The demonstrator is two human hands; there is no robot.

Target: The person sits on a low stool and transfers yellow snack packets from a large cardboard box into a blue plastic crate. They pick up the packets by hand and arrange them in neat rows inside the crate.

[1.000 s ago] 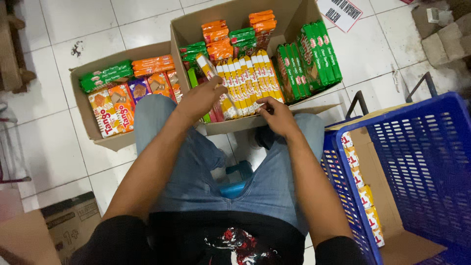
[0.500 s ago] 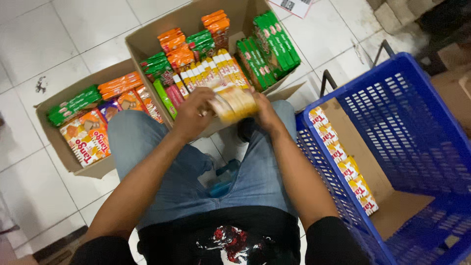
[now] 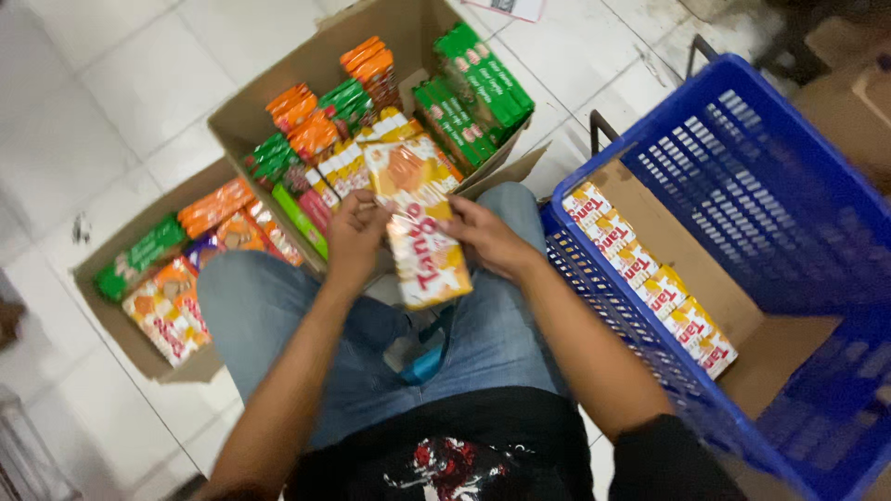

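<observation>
Two cardboard boxes are sitting on the tiled floor: a smaller box (image 3: 139, 343) at left, a larger box (image 3: 251, 102) at upper centre, both packed with wafer packs. At centre, the left hand (image 3: 355, 237) and right hand (image 3: 483, 237) are each pinching a stack of yellow wafer packs (image 3: 418, 227). At right, a blue basket (image 3: 742, 167) is holding one row of about seven matching packs (image 3: 650, 278).

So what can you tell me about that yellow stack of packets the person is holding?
The yellow stack of packets is a row of slim, glossy wrapped snack packs, yellow and white with red lettering. It is held lengthwise above the knees, tilted, clear of the cardboard box behind it. The left hand grips one side, the right hand the other.
</observation>
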